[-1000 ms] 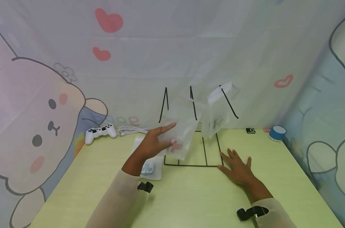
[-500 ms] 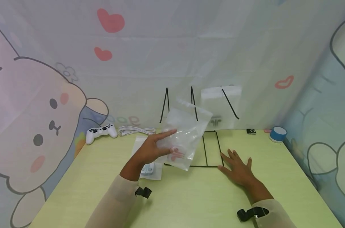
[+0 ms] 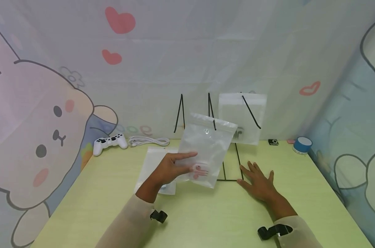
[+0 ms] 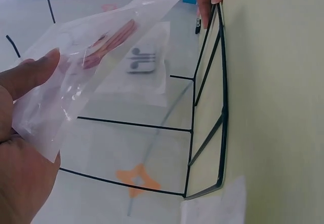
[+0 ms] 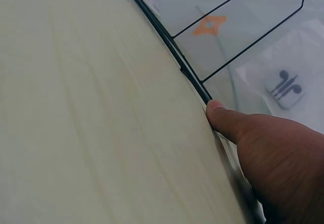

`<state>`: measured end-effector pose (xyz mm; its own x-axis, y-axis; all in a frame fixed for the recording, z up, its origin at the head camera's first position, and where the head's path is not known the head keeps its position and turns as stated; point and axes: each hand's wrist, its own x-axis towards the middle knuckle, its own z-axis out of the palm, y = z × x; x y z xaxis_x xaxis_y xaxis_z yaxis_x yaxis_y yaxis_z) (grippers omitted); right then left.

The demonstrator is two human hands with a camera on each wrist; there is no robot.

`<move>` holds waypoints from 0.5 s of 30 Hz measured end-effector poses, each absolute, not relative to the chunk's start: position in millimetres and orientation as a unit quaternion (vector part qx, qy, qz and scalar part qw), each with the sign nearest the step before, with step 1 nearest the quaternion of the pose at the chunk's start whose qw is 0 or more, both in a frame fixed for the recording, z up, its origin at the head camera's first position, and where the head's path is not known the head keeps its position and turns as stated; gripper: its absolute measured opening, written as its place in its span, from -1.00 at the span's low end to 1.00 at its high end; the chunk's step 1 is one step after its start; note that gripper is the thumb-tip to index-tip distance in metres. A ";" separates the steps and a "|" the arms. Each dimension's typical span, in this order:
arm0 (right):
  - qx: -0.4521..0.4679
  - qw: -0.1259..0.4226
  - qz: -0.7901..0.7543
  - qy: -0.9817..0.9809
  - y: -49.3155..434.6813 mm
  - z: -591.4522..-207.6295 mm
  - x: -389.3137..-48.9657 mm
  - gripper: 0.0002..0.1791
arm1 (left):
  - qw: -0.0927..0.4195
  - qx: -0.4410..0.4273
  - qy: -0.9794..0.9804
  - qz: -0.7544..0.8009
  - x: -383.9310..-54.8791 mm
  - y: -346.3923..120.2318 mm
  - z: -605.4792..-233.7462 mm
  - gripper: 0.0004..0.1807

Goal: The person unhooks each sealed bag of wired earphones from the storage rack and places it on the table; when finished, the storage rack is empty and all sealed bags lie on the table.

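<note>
My left hand (image 3: 168, 168) pinches a clear zip bag (image 3: 206, 141) near its lower left, with pink earphones (image 3: 199, 171) inside. The bag leans at the middle hook (image 3: 214, 125) of a black wire display rack (image 3: 227, 180); the hook's end shows in front of its top strip. Another zip bag (image 3: 243, 110), holding earphones (image 5: 287, 88), hangs from the right hook (image 3: 251, 113). My right hand (image 3: 258, 182) rests at the rack's front right corner with fingers spread, its thumb (image 5: 223, 116) on the base bar. The left hook (image 3: 178, 113) carries nothing.
A further zip bag (image 3: 154, 160) lies on the table left of the rack, partly behind my left hand. Along the back edge stand a white game controller (image 3: 110, 143), a coiled white cable (image 3: 148, 141), a small black player (image 3: 273, 142) and a blue-and-white cylinder (image 3: 302, 145).
The pinched bag has come forward and a little right, lower along the middle hook. The bag on the right hook has turned from edge-on to face forward. My right hand has kept its place.
</note>
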<state>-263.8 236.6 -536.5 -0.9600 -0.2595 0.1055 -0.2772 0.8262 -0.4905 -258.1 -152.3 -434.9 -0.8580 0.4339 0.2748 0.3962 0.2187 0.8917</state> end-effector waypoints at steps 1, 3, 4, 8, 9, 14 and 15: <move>0.140 0.018 0.256 -0.956 236.9 -536.6 -264.0 -0.19 | 0.015 0.270 0.779 0.565 -257.5 -151.3 -436.6 -0.45; 0.139 0.018 0.252 -0.958 237.6 -537.5 -264.5 -0.19 | 0.011 0.280 0.774 0.568 -255.9 -149.3 -439.3 -0.46; 0.138 0.018 0.250 -0.958 237.9 -538.0 -264.9 -0.19 | 0.009 0.286 0.772 0.567 -255.0 -148.4 -440.4 -0.46; 0.137 0.014 0.248 -0.959 238.1 -539.6 -266.4 -0.19 | -0.003 0.298 0.768 0.567 -251.3 -145.8 -444.9 -0.46; 0.137 0.013 0.248 -0.959 238.2 -539.8 -266.6 -0.18 | -0.008 0.299 0.769 0.566 -250.6 -145.3 -445.9 -0.46; 0.136 0.011 0.247 -0.959 238.9 -539.6 -267.4 -0.18 | -0.018 0.291 0.772 0.564 -248.0 -142.1 -450.0 -0.46; 0.136 0.011 0.248 -0.959 238.9 -539.6 -267.5 -0.18 | -0.019 0.291 0.774 0.563 -247.7 -141.6 -450.9 -0.46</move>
